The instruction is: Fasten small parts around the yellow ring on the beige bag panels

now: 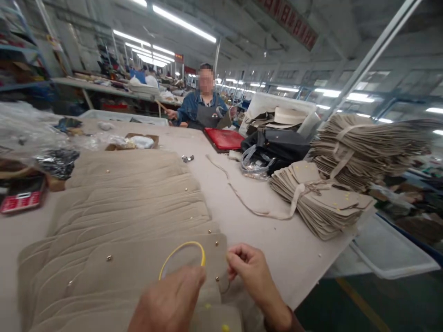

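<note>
Fabric-like beige panels [145, 258] lie overlapped in a long row, with small metal studs along their edges. My left hand [169, 299] is closed over the nearest panels, blurred by motion. From it rises a curved loop of thin yellow strip [203, 258], apparently held in the fingers. Just past the panels' right edge, my right hand [251, 272] has thumb and forefinger pinched together; what lies between them is too small to make out. Yellow dots [225, 328] mark the panel closest to me.
Tied bundles of beige panels [318, 203] are stacked at right, beside a black bag [277, 147]. A red tray-like object [224, 138] lies farther back, near a seated person [204, 108]. Plastic bags [27, 124] and a red-black box [24, 193] occupy the left.
</note>
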The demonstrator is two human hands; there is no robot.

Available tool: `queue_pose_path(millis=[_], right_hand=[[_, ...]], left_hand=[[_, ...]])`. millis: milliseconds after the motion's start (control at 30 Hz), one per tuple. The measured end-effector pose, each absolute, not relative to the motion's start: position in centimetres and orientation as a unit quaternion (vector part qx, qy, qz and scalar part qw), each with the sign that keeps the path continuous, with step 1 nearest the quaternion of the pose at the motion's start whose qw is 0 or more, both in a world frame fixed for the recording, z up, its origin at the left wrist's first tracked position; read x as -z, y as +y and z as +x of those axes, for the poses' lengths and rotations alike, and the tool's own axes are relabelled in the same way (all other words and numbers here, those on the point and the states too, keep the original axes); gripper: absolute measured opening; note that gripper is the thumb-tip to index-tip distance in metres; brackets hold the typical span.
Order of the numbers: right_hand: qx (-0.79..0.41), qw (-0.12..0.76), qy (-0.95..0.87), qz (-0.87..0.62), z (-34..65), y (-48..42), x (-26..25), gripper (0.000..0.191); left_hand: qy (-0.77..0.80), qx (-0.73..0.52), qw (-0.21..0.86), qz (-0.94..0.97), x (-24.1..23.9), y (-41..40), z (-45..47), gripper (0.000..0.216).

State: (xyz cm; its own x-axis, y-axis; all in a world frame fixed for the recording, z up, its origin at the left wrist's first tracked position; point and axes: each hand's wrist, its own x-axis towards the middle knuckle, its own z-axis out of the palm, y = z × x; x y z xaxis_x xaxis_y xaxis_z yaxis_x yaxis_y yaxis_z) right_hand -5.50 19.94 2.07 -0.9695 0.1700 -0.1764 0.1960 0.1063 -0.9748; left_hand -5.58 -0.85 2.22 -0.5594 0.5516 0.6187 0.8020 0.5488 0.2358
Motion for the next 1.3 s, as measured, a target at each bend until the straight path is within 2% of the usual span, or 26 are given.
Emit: queue_pose_path(millis=[133,300,400,600,767,1000,1167,1233,1300], right_hand=[[0.638,0.091,0.755,0.119,-5.3,21.9,-1.3,0.033],[0.584,0.153,0.786,0.134,-4.4,21.2,-0.1,0.022],[0.567,0.162,0.796,0.133,-4.4,20.7,-0.3,0.016],[0.547,0.187,0.809,0.108,-4.7,20.8,-0.7,0.014],[0.484,0.169,0.857,0.059,-4.6,20.5,-1.0,0.015],[0.380,0.127,0.916,-0.004,-4.4,19.7,-1.2,0.018],[0.359,0.120,0.925,-0.022,-4.3,19.7,-1.4,0.012],[0.357,0.102,0.929,-0.003,-3.9,20.1,-1.2,0.018],[0.380,0.087,0.921,0.025,-3.4,20.5,-0.9,0.013]], left_hand=[[-0.899,0.162,0.210,-0.349,-0.5,-1.5,-6.6,0.018],[-0.928,0.108,0.081,-0.346,0.9,-1.0,-6.2,0.021],[-0.938,0.121,0.015,-0.323,0.8,-0.7,-6.0,0.020],[-0.911,0.220,-0.047,-0.346,0.5,-0.8,-6.2,0.019],[-0.906,0.210,-0.063,-0.362,1.0,-1.0,-5.9,0.026],[-0.907,0.200,-0.058,-0.365,1.2,-0.9,-5.8,0.025],[-0.902,0.212,-0.040,-0.373,1.3,-1.0,-5.8,0.024],[-0.900,0.220,-0.037,-0.374,1.2,-1.0,-5.8,0.022],[-0.898,0.226,-0.039,-0.375,0.9,-1.1,-5.7,0.021]])
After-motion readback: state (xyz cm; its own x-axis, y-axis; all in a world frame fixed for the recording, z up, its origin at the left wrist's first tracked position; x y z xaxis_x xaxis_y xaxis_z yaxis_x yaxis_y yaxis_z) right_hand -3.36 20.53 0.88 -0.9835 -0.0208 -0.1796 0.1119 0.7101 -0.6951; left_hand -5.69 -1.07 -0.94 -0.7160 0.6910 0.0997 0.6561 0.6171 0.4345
